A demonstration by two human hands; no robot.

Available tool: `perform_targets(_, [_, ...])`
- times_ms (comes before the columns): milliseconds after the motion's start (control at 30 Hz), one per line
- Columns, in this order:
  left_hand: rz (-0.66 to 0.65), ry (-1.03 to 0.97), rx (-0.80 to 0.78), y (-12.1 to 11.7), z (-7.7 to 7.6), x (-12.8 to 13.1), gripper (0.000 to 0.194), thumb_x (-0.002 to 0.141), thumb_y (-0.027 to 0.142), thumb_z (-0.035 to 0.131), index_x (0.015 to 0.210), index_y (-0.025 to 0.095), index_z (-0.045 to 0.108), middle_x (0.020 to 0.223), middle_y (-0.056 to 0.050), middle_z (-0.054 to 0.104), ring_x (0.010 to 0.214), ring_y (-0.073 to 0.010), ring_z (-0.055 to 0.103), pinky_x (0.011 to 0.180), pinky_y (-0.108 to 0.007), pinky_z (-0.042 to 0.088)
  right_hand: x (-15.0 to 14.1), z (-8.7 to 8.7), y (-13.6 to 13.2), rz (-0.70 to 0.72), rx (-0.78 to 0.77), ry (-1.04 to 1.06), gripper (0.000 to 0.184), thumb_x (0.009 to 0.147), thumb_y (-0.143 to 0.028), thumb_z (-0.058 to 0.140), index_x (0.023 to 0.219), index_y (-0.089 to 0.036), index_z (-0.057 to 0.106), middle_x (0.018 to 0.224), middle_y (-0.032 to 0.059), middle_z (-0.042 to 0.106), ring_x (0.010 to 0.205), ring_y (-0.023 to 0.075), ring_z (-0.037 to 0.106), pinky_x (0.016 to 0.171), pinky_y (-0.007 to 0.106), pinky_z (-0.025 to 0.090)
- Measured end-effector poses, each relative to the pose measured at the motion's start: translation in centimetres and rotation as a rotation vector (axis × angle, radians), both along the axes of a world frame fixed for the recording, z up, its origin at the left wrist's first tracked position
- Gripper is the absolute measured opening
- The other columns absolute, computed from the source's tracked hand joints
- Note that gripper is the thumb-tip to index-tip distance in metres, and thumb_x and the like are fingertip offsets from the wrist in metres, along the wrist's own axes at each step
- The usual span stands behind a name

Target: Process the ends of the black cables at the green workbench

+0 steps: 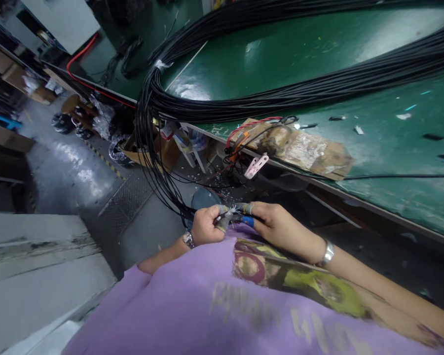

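My left hand (208, 224) is closed on the ends of several black cables (172, 197), which hang down from the table edge into my grip. Thin bare wire strands (232, 210) fan out at the fingertips, between the two hands. Opposite it, my right hand (272, 221) pinches at these wire ends with thumb and forefinger. Grey finger covers sit on fingertips of both hands, and something blue wraps one right finger. What exactly lies between the right fingertips is too small to make out.
A long bundle of black cable (251, 104) lies looped on the green table (274, 54). Near its front edge are a taped cardboard piece (318, 154), a pink clip-like piece (256, 166) and red leads. A cardboard box (170, 154) stands below; a grey cabinet (40, 281) is at left.
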State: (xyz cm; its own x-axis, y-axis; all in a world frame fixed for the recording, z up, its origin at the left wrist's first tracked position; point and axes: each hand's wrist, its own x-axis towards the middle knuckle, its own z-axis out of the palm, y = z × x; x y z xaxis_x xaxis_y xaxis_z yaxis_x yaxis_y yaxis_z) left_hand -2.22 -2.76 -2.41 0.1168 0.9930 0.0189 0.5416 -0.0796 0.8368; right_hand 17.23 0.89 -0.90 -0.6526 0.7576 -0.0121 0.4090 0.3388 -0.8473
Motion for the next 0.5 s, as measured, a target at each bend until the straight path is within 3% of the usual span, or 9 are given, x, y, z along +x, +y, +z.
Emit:
perform_targets(200, [0.016,-0.008,0.031,0.0,-0.1,0.0,0.017,0.073,0.033,0.059,0.062,0.019,0.058,0.055,-0.001,0.054,0.052,-0.0111,0.044,0.055,-0.024,0.038,-0.4,-0.3,0.1,0.028,-0.110,0.077,0.023,0.088,-0.027,0.047,0.085,-0.016,0.067,0.079,0.0053,0.069,0.072,0.0172,0.064,0.068,0.029,0.052])
perform_targets(500, [0.041,-0.029,-0.007,0.0,-0.2,0.1,0.015,0.070,0.032,0.062,0.061,0.020,0.058,0.052,0.001,0.051,0.050,-0.0108,0.041,0.055,-0.024,0.038,-0.6,1.1,-0.1,-0.013,0.092,-0.095,0.022,0.082,-0.013,0.044,0.068,-0.019,0.059,0.064,0.0039,0.061,0.061,0.0160,0.058,0.058,0.027,0.047])
